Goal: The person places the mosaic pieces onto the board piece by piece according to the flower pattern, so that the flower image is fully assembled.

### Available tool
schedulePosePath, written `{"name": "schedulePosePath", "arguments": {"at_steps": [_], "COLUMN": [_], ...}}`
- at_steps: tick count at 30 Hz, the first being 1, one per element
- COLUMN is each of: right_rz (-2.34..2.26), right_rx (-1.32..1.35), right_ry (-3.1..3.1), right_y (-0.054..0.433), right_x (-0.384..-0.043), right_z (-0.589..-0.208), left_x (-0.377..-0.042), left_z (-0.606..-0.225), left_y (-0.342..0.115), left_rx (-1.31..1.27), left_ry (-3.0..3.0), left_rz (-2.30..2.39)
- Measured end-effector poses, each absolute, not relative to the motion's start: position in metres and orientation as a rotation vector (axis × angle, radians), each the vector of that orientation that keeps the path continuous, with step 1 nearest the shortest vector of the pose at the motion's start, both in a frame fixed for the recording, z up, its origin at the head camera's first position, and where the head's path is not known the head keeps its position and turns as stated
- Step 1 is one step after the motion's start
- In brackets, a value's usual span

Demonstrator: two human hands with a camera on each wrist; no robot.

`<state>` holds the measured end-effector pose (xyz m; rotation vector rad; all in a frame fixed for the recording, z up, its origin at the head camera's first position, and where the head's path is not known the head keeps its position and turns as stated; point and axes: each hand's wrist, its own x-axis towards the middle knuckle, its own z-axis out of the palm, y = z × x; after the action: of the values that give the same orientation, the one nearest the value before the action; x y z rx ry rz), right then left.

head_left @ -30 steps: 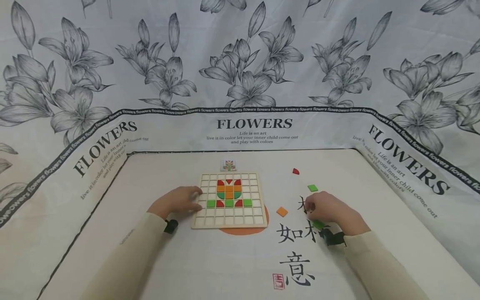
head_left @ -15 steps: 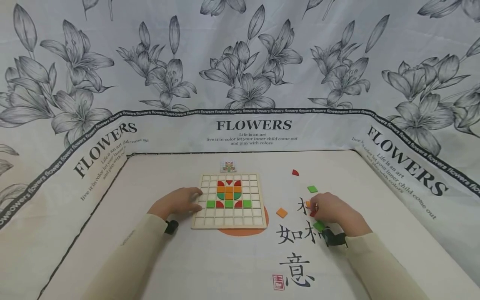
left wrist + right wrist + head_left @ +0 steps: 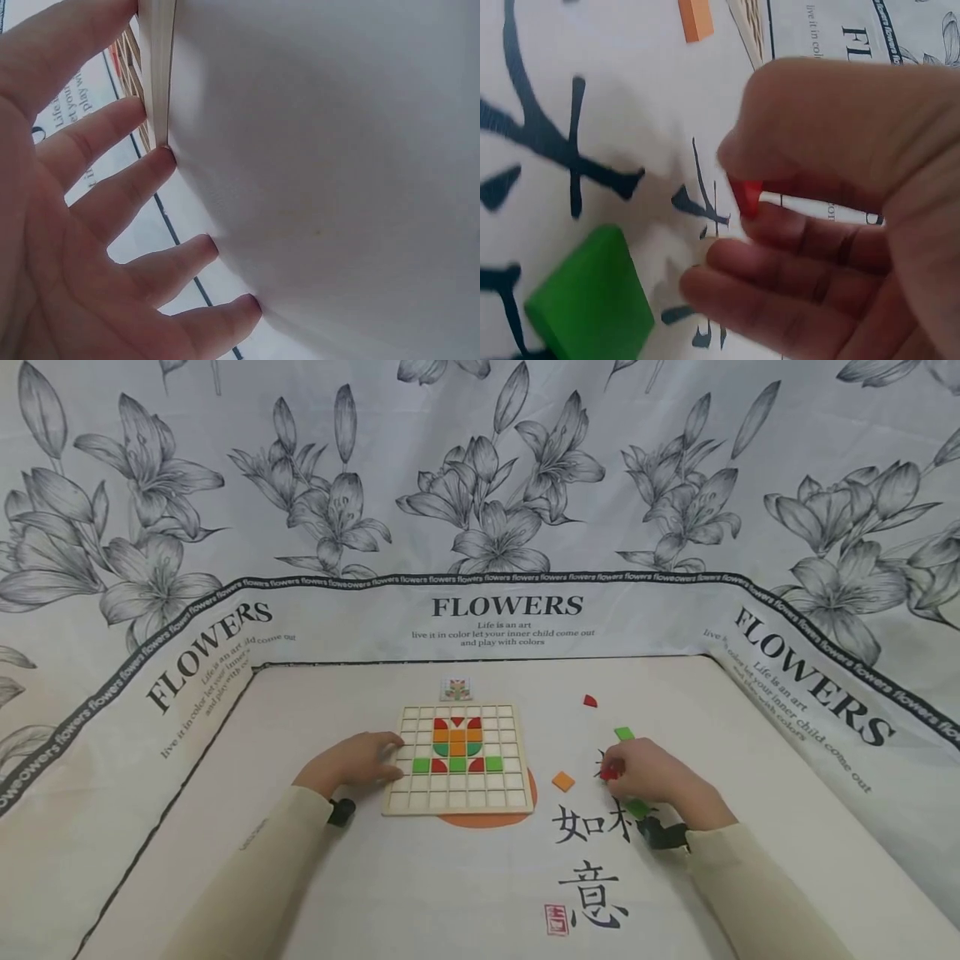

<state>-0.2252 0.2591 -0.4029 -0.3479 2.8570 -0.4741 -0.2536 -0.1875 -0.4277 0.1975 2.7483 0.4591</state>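
My left hand (image 3: 352, 762) rests at the left side of a wooden grid board (image 3: 517, 799), with its fingers spread. In the left wrist view its thumb and nearest fingertips are right at the board's edge. Red, orange, teal and green tiles form a tulip shape (image 3: 458, 737) in the grid. To the right of the board, my right hand (image 3: 648, 770) pinches a small red tile (image 3: 747, 196) between thumb and index finger, above the printed cloth. The hand covers part of that tile. A green tile (image 3: 592, 296) lies close below that hand.
On the cloth lie an orange square tile (image 3: 563, 782), another green tile (image 3: 625, 732) and a red quarter-round tile (image 3: 590, 701). A small pattern card (image 3: 456, 689) sits behind the board. Flower-printed fabric (image 3: 502, 539) rises at the back and sides.
My right hand has shifted slightly left, and the red tile now shows at its fingertips. An orange patch seen there half a second ago is out of sight. My left hand has stayed put.
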Motion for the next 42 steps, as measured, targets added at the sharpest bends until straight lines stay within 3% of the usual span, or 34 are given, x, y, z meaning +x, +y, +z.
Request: {"name": "schedulePosePath", "arguments": {"at_steps": [7, 17, 42], "right_rz": [-0.579, -0.697, -0.816], "right_rx": [-0.53, -0.491, -0.721], "right_ry": [2.922, 2.856, 2.853], "right_y": [0.249, 0.234, 0.203], "right_x": [-0.225, -0.22, -0.221], "right_z": [-0.406, -0.411, -0.422], "left_x": [-0.253, -0.252, -0.25], "left_z": [-0.429, -0.429, -0.425], "left_y": [-0.188, -0.188, -0.188], "left_rx": [0.204, 0.202, 0.195], "left_ry": [2.739, 2.745, 2.744], "left_rz": [0.491, 0.494, 0.519]}}
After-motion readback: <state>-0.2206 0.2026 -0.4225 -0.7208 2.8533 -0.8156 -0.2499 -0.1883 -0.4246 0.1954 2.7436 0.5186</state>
